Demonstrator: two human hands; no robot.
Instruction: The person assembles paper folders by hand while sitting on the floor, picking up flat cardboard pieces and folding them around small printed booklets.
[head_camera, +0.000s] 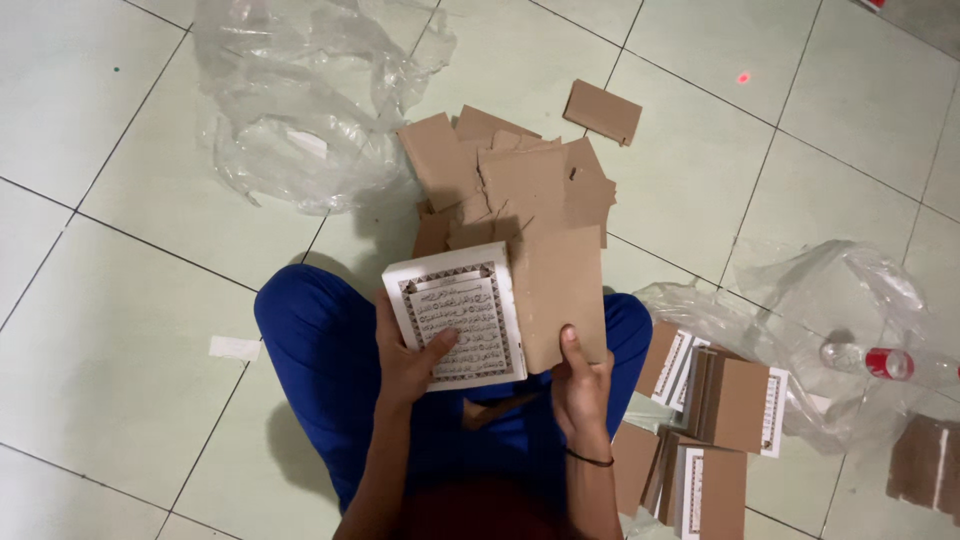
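My left hand (408, 358) holds a thick white book block (458, 315), thumb pressed on its top page, which has a decorated border and dense script. My right hand (580, 385) grips the lower edge of a brown cardboard cover sheet (558, 295) that lies against the book block's right side. Both hands are over my lap, above my blue trousers (320, 340). A dark band circles my right wrist.
A loose pile of brown cardboard sheets (510, 175) lies on the tiled floor ahead, one separate piece (601, 111) beyond it. Crumpled clear plastic (300, 95) is at far left. At right, covered books (715, 400) stand in plastic wrap (850, 300) beside a plastic bottle (868, 360).
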